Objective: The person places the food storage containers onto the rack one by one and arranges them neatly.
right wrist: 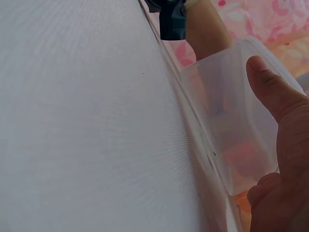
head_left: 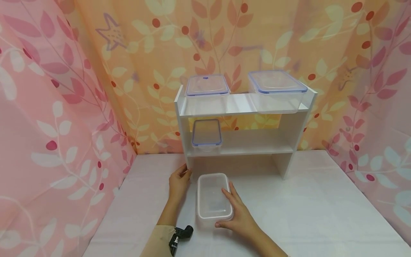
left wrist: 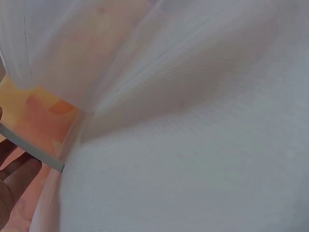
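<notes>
A clear plastic food container [head_left: 212, 196] with a white-rimmed lid lies on the table in front of the shelf. My right hand [head_left: 240, 216] grips its near right corner, thumb on the near side and fingers along the right edge. In the right wrist view, the thumb [right wrist: 273, 87] presses the container's translucent wall [right wrist: 212, 96]. My left hand [head_left: 179, 182] is at the lower left of a white two-tier shelf [head_left: 257, 141]. The left wrist view has its fingers [left wrist: 21, 176] pinching the thin side panel [left wrist: 34, 149].
Two clear containers with blue-edged lids, a left one [head_left: 207, 85] and a right one [head_left: 277, 82], stand on the top tier. A smaller blue-rimmed container [head_left: 207, 132] sits at the left of the middle tier. White cloth [head_left: 337, 207] covers the table; patterned curtains [head_left: 144, 71] surround it.
</notes>
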A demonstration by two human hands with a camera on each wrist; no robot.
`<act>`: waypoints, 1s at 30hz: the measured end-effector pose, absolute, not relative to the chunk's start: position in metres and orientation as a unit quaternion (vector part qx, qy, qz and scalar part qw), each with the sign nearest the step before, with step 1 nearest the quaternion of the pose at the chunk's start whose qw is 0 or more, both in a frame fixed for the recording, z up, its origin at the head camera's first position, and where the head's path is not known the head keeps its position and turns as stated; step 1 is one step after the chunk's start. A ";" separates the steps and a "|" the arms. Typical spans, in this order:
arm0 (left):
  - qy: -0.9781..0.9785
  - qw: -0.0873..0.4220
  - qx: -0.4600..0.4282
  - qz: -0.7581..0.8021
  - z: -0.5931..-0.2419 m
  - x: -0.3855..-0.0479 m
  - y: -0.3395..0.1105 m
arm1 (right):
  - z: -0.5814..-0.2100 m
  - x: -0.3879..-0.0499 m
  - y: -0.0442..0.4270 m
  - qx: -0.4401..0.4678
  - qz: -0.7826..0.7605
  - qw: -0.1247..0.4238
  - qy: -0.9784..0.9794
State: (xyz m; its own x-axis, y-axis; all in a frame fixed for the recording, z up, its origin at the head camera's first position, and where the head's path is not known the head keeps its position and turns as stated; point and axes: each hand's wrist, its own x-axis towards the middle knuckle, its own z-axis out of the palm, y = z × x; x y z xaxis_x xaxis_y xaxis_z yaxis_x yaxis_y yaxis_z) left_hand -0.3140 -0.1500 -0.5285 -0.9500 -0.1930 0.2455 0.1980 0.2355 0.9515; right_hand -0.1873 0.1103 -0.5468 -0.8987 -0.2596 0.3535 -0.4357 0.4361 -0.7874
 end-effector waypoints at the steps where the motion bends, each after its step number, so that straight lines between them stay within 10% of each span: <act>1: -0.770 0.157 -0.002 -0.619 -0.529 -0.314 -0.150 | -0.547 -0.187 0.110 0.205 0.490 0.089 -0.843; 30: -0.767 0.154 -0.008 -0.623 -0.529 -0.314 -0.151 | -0.516 -0.175 0.117 0.212 0.511 0.086 -0.828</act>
State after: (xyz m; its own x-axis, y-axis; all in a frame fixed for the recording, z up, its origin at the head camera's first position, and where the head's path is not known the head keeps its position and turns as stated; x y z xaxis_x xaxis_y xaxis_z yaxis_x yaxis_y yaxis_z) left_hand -0.3144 -0.1513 -0.5295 -0.9527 -0.1793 0.2452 0.2029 0.2247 0.9530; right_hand -0.1750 0.1171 -0.5158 -0.8953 -0.2629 0.3597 -0.4394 0.3876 -0.8103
